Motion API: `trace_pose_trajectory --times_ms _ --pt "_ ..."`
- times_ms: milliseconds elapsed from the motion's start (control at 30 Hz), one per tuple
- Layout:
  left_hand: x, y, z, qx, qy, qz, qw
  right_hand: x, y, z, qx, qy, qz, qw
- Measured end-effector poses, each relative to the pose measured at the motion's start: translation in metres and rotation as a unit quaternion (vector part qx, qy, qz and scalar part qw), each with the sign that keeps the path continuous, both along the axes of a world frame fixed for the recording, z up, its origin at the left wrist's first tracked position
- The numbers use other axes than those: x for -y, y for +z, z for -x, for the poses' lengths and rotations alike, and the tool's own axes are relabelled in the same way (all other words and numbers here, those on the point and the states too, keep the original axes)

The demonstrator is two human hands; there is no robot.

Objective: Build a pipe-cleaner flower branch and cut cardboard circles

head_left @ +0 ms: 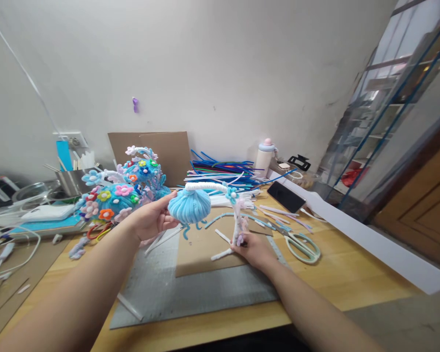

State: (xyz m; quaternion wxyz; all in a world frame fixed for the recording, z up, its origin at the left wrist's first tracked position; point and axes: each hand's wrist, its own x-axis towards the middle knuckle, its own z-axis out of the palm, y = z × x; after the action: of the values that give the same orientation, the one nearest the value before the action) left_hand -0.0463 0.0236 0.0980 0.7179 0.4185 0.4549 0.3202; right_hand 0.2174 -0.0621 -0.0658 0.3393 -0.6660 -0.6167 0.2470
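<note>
A light blue ribbed dome (189, 206) with curly blue strands below hangs from a white wrapped arm (207, 186). This arm curves over to an upright white stem (237, 222) with a small blue flower (232, 194) and pale pink pieces on it. My left hand (157, 217) holds the dome at its left side, fingers partly hidden behind it. My right hand (253, 248) is closed round the lower stem, just above its white splayed feet (222, 255). Beneath them lie a brown cardboard piece (194, 264) and a grey cutting mat (161, 293).
Flower-covered blue pieces (119, 198) stand at the left. Behind are bundled fuzzy stems (223, 168), cardboard (154, 151) and a bottle (264, 159). Green-handled scissors (303, 247) and a black phone (286, 196) lie at the right. A white strip (130, 307) rests on the mat's front left.
</note>
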Motion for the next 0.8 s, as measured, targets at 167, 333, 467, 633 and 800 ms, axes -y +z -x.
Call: trace_pose_trajectory --times_ms 167,333,467,633,800 --pt "0.0013 0.0016 -0.001 0.003 -0.004 0.0 1.0 -0.0006 -0.0012 -0.0001 0.0 -0.001 -0.001 1.0" --pt "0.0012 0.0018 -0.0023 0.002 -0.005 0.002 1.0 0.0003 0.0009 0.0003 -0.001 0.0 0.003 1.0" --pt "0.003 0.0026 -0.0044 -0.001 -0.006 0.006 1.0 0.0014 0.0044 0.0012 0.001 -0.003 0.006 1.0" --pt "0.0065 0.0031 -0.0074 -0.008 -0.003 0.009 1.0 0.0017 0.0056 0.0019 0.002 -0.003 0.005 1.0" --pt "0.0058 0.0036 -0.0056 -0.012 -0.003 0.005 1.0 0.0003 0.0029 0.0003 -0.005 0.004 -0.002 1.0"
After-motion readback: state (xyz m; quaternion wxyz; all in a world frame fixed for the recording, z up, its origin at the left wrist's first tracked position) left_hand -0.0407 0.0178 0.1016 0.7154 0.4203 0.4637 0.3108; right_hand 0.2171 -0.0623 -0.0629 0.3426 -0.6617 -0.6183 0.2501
